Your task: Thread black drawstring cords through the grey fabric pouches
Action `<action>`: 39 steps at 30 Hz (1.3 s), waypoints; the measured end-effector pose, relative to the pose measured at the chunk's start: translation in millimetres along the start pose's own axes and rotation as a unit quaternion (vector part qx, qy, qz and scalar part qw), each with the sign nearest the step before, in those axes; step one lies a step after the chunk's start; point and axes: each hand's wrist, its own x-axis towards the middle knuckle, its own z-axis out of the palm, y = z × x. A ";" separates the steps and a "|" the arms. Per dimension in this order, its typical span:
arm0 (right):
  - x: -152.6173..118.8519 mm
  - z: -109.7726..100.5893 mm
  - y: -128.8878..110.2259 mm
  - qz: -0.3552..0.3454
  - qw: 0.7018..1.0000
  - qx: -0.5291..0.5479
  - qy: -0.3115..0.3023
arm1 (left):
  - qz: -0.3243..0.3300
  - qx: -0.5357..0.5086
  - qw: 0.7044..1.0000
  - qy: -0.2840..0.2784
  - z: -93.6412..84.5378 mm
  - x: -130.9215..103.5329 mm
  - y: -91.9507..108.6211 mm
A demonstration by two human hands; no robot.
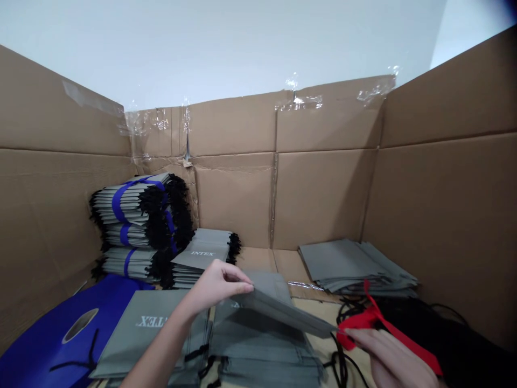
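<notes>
My left hand (223,281) pinches the left edge of a grey fabric pouch (287,313), which is raised and tilted. At its right corner my right hand (390,355) is closed, with thumb and fingers together on the fabric. Directly underneath lies a stack of grey pouches (262,345). Left of that, partly behind my left forearm, sits another grey pile (133,328) printed INTEX, black cord ends showing at its side. Beside my right hand are a red strip (407,339) and black cords (343,364).
Bundles of grey pouches tied with blue bands (129,223) are stacked at the back left. Near them stands an INTEX pile (202,253). Flat grey pieces (355,264) lie at the back right. A blue sheet with a hole (44,328) lies left. Cardboard walls (234,199) surround the table.
</notes>
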 end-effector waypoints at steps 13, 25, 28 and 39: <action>5.5 1.2 -12.5 0.120 0.988 0.065 -0.068 | -0.002 0.007 1.000 -0.026 29.0 0.9 -17.6; 20.6 8.6 -21.4 0.329 0.900 0.219 -0.182 | 0.004 0.064 0.998 0.015 34.6 0.7 -10.1; 20.6 8.9 -23.2 0.350 0.889 0.225 -0.191 | -0.007 0.071 0.997 0.019 32.9 2.7 -16.6; 15.4 14.9 -21.3 0.317 0.887 0.261 -0.211 | -0.023 0.092 0.995 0.019 31.5 5.1 -33.9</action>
